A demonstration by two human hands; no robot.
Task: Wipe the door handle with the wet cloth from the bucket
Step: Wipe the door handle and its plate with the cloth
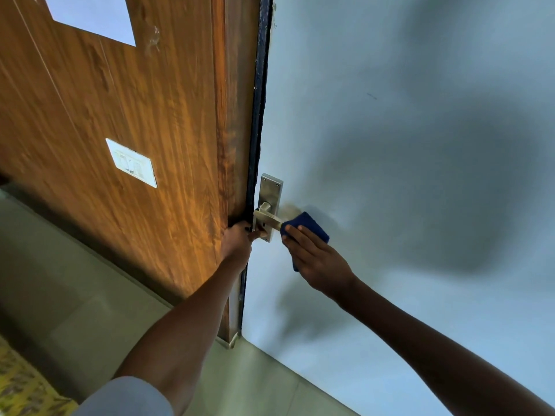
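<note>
Wiping under way. Right hand grips the blue cloth against the door handle lever at the door's edge; left hand apparently clasps that edge. Next: stroke along lever.

Single head-worn wide-angle view, close to the door, looking forward and down along both outstretched forearms. Centred on the door handle; wood-grain wall panel at left, floor along the bottom edge.
</note>
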